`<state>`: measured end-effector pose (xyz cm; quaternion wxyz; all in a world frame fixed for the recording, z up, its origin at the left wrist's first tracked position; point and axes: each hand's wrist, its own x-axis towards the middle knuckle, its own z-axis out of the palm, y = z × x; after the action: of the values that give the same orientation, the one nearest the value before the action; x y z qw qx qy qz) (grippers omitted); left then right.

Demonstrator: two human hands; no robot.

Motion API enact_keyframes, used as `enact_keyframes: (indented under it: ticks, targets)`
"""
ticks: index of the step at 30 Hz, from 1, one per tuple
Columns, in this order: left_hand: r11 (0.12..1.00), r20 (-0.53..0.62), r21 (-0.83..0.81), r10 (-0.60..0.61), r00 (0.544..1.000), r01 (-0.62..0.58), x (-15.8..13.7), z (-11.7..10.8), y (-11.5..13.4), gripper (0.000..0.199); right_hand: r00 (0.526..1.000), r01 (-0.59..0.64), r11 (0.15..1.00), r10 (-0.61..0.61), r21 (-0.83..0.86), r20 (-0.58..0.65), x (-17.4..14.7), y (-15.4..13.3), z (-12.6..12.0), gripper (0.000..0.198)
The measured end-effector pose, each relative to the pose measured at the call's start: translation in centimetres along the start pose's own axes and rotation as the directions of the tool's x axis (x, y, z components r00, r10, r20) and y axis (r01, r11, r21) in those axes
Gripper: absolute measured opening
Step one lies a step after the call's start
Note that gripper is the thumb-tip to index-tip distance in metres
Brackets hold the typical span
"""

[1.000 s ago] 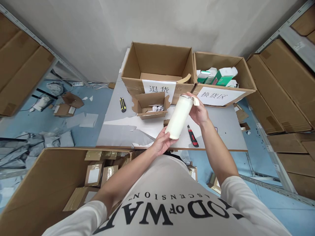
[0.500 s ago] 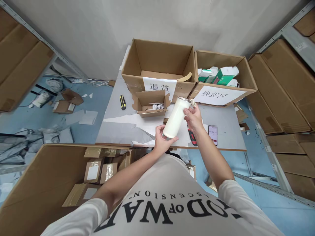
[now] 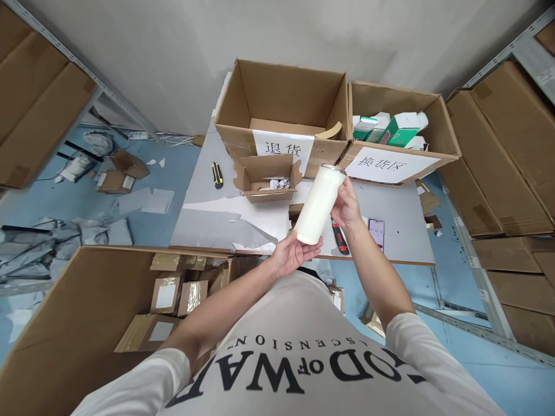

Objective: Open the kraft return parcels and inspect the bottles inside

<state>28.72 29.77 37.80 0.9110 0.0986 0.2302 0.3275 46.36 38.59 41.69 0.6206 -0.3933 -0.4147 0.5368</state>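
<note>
A cream-coloured bottle with a metal-rimmed top is tilted above the table, its upper end leaning right. My right hand grips its upper right side, the fingers partly hidden behind it. My left hand supports the base from below, palm up, with its fingers under the bottom edge. Just beyond the bottle stands a small open carton with crumpled printed wrapping inside. A red and black tool lies on the table, partly behind my right hand.
Two large open boxes with paper signs, a left box and a right box holding green-white cartons, line the back. A yellow-black utility knife and a phone lie on the table. A big carton of parcels stands lower left.
The bottle has been turned, and its strap loop no longer shows. My left hand's fingers have opened out under the base, and my right hand has shifted along the side. The view has shifted slightly.
</note>
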Motion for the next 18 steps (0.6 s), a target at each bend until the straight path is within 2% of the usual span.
enact_keyframes:
  ticks: [3,7,12,16,18]
  targets:
    - [0.999,-0.026,0.021,0.037,0.999,-0.037,0.0,0.0,-0.2,0.054,0.997,0.012,0.999,-0.008,-0.051,0.077,0.0,-0.1,0.1,0.072]
    - [0.975,-0.085,0.100,0.208,0.974,-0.200,0.1,0.1,-0.1,0.059,0.994,0.033,0.987,-0.016,-0.160,0.109,0.2,-1.0,-0.2,0.073]
    - [0.872,-0.163,0.323,0.433,0.886,-0.367,0.8,-0.6,0.0,0.070,0.992,-0.005,0.946,0.046,-0.324,0.121,0.4,-3.6,-1.2,0.068]
    - [0.748,-0.139,0.476,0.584,0.800,-0.463,1.6,-0.9,-0.4,0.074,0.996,-0.055,0.902,0.082,-0.429,0.046,0.6,-4.7,-1.4,0.060]
    - [0.721,-0.131,0.505,0.607,0.784,-0.474,1.7,-0.9,-0.6,0.074,0.995,-0.081,0.902,0.096,-0.424,0.013,0.7,-4.6,-1.4,0.054]
